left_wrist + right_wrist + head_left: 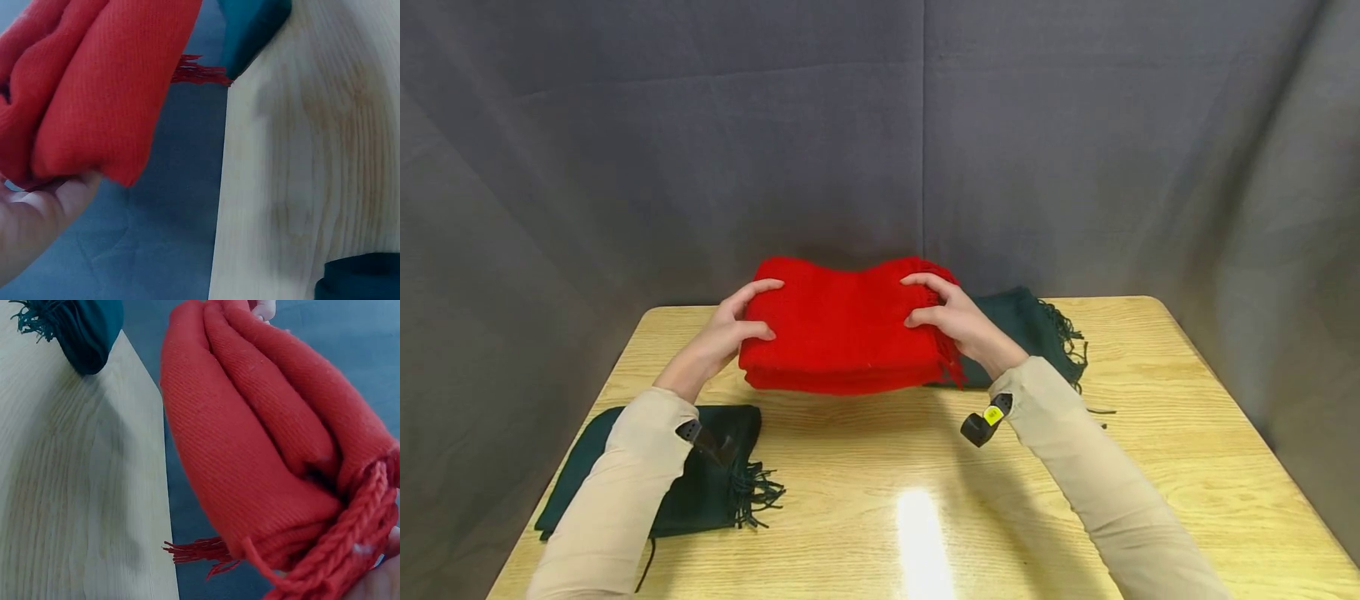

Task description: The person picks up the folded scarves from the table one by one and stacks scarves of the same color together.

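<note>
A folded red scarf (835,325) is held up between both hands over the far part of the table. My left hand (730,323) grips its left end, thumb on the near face. The right hand (953,317) grips the other end, where red fringe hangs down. In the left wrist view the scarf (106,87) shows its thick folded layers above the left thumb (81,190). The right wrist view shows the layers of the scarf (250,437) and its twisted tassels (359,531); much of that hand is hidden behind them.
One dark green fringed scarf (718,492) lies folded at the front left, under the left forearm. Another dark green scarf (1026,329) lies at the far right, partly behind the right hand. A wooden table (1150,417) bears them, with a grey curtain (880,150) behind.
</note>
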Demonstrator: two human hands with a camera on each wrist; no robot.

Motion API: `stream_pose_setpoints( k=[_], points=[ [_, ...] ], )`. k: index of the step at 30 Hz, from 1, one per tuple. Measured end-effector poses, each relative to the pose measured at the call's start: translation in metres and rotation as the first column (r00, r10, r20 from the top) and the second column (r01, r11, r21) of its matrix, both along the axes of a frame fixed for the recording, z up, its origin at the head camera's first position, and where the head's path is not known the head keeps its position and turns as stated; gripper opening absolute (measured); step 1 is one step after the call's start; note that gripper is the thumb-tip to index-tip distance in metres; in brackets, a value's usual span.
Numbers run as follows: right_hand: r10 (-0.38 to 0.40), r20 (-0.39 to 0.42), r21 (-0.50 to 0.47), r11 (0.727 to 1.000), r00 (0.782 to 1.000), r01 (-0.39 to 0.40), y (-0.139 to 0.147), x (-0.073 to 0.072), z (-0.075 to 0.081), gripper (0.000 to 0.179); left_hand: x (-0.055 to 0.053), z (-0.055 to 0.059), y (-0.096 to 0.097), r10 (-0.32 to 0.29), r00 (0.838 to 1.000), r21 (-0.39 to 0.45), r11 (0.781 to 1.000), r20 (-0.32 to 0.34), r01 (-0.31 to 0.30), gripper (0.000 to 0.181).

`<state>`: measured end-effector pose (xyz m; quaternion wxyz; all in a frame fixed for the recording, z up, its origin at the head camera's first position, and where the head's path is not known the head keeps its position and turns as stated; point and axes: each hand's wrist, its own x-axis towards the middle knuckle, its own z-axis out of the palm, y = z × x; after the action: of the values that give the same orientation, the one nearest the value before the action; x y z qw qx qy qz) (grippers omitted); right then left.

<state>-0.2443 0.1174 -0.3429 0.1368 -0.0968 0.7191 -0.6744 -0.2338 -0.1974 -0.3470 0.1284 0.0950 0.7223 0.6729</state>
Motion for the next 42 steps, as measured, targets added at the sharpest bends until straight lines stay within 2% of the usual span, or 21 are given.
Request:
stream_pose_setpoints(
  k=[10, 17, 22, 27, 33, 42],
  points=[
    [-0.041, -0.016, 0.019, 0.999, 0.999, 0.042, -0.004, -0.010, 0.002, 0.049, -0.012, 0.005, 0.001, 0.027, 1.000, 0.018, 0.999, 0.013, -0.027, 0.062],
    [-0.086, -0.009, 0.019, 0.996, 0.996, 0.086, -0.010, -0.018, -0.001, 0.051, -0.020, 0.003, 0.000, 0.071, 0.997, 0.029, 0.997, 0.013, -0.071, 0.060],
    [-0.103, -0.009, 0.010, 0.995, 0.995, 0.104, -0.016, -0.024, -0.006, 0.050, -0.025, 0.001, -0.001, 0.113, 0.993, 0.007, 0.994, 0.027, -0.113, 0.063],
    [-0.122, -0.004, 0.034, 0.992, 0.993, 0.122, -0.020, -0.030, -0.013, 0.050, -0.030, -0.005, -0.003, 0.134, 0.990, -0.020, 0.991, 0.042, -0.133, 0.064],
    [-0.127, 0.005, 0.019, 0.992, 0.992, 0.127, -0.024, -0.035, -0.022, 0.050, -0.035, -0.014, -0.004, 0.160, 0.986, -0.016, 0.987, 0.053, -0.159, 0.062],
    [-0.129, 0.039, 0.009, 0.992, 0.991, 0.129, -0.031, -0.039, -0.033, 0.051, -0.039, -0.029, -0.006, 0.229, 0.970, 0.044, 0.972, 0.076, -0.233, 0.061]
  ],
)
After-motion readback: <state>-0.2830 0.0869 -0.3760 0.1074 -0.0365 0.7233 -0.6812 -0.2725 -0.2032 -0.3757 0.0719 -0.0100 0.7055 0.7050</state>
